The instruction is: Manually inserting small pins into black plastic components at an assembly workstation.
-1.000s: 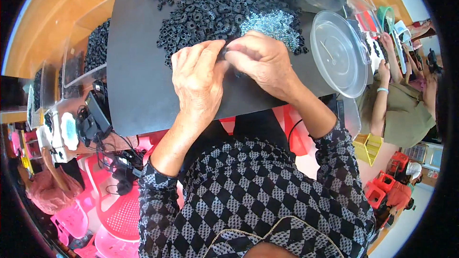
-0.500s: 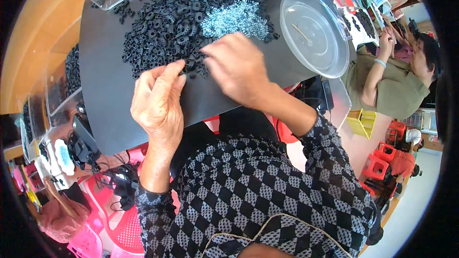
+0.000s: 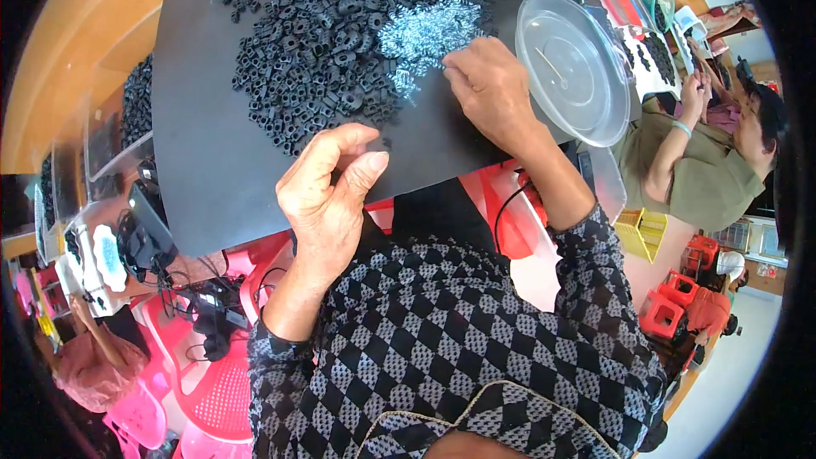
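By springs (image 3: 429, 32), right hand (image 3: 495, 92); near black parts (image 3: 319, 55), left hand (image 3: 323, 191).

On the left side, a person in pink clothes (image 3: 98, 365) was near a pink chair (image 3: 223, 399), which had many small holes in its seat. On the right side, another person in a green shirt (image 3: 710, 177) wore a pale band (image 3: 682, 128) on the wrist, and a yellow basket (image 3: 642, 235) stood near this person. Farther away, there were some red stools (image 3: 662, 314) close together.
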The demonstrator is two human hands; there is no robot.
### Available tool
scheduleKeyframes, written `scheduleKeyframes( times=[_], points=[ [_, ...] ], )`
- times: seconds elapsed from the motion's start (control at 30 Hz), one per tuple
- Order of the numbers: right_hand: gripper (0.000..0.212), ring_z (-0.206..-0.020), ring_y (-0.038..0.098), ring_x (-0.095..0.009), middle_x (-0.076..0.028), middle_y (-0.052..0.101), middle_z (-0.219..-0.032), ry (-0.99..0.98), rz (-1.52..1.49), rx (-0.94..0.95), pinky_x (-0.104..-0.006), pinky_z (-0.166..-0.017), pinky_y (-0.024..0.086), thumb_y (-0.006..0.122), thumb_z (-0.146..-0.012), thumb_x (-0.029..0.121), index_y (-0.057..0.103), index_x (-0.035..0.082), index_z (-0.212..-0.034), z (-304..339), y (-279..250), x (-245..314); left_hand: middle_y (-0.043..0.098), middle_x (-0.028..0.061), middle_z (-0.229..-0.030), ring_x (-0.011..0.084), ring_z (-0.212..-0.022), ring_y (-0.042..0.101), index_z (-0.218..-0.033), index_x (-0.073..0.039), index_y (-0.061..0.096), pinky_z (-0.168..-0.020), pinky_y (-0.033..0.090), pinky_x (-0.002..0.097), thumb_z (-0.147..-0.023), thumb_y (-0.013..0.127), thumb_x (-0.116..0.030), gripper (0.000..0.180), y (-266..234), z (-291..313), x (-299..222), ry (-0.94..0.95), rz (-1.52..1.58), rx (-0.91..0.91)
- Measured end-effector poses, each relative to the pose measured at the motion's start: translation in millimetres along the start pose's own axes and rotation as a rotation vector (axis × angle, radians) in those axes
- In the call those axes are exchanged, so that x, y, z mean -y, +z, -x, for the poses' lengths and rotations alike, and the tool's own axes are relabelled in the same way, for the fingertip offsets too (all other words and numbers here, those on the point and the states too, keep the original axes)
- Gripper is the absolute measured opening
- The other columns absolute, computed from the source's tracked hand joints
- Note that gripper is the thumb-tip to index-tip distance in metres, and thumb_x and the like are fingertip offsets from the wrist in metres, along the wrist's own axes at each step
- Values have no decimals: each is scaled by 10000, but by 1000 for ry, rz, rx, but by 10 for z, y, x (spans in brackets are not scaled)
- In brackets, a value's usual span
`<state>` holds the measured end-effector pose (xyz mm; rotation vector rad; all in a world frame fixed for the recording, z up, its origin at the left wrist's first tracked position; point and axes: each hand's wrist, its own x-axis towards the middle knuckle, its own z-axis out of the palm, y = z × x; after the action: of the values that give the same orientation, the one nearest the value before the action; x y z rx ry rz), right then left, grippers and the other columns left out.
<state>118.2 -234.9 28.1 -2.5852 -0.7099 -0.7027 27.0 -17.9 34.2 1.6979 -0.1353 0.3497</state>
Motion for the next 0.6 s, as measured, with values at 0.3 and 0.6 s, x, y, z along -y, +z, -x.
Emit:
scheduleKeyframes(
  times=[0.3, 0.6],
  points=[
    [82, -616, 540, -158, -55, 564, -705, 269, -571, 249, -295, -549, 433, 673, -770, 74, 630, 5, -786, -47, -434, 541, 624, 17, -858, 78, -707, 559, -989, 37, 662, -649, 473, 200, -796, 729, -11, 209, 30, -3, 60, -125, 188, 49],
    [114, -616, 499, -37, -3, 593, -667, 471, -902, 567, -221, -520, 397, 691, -782, 89, 659, -20, -793, -91, -528, 663, 619, 94, -766, 220, -671, 596, -883, -6, 652, -607, 468, 295, -688, 703, 60, 212, -4, -44, 4, 107, -76, 79]
  ],
)
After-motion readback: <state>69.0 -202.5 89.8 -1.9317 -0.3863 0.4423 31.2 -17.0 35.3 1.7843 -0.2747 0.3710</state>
